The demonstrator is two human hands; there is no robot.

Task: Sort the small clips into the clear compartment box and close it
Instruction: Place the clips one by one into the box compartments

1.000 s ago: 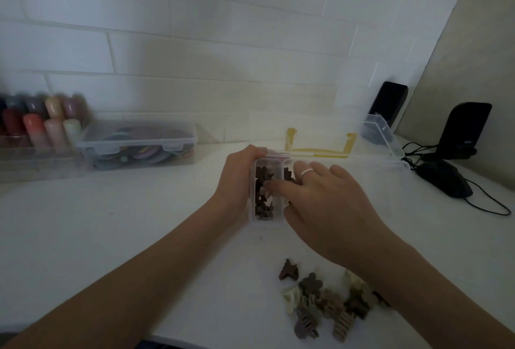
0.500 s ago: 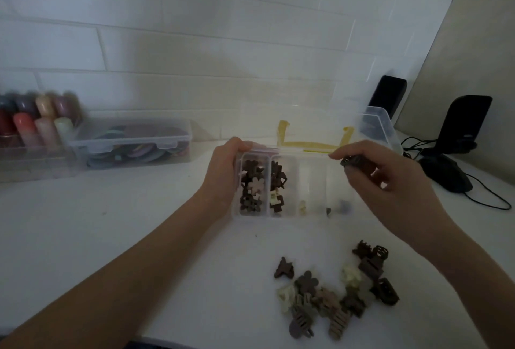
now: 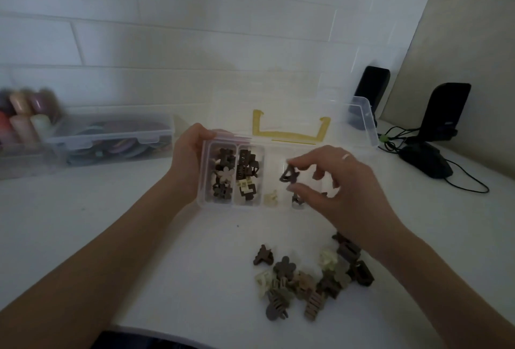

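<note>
A clear compartment box (image 3: 201,201) stands open on the white desk, its lid with yellow clasp (image 3: 288,132) raised behind. My left hand (image 3: 187,163) grips the box's left end. The two left compartments hold several brown and cream clips (image 3: 236,174); a cream clip (image 3: 271,197) lies in the third. My right hand (image 3: 338,181) hovers over the right compartments and pinches a small dark clip (image 3: 288,176) between thumb and forefinger. A loose pile of brown and cream clips (image 3: 309,279) lies on the desk in front of the box, under my right wrist.
A closed clear case (image 3: 111,139) with coloured discs sits at the left, beside a row of pastel bottles (image 3: 22,120). Two black speakers (image 3: 446,110), a dark mouse (image 3: 426,160) and cables occupy the right. The desk's front edge runs close below the clip pile.
My right hand left the left compartments, swung right with a dark clip, and now holds it lower over the right compartments. My left hand stayed on the box.
</note>
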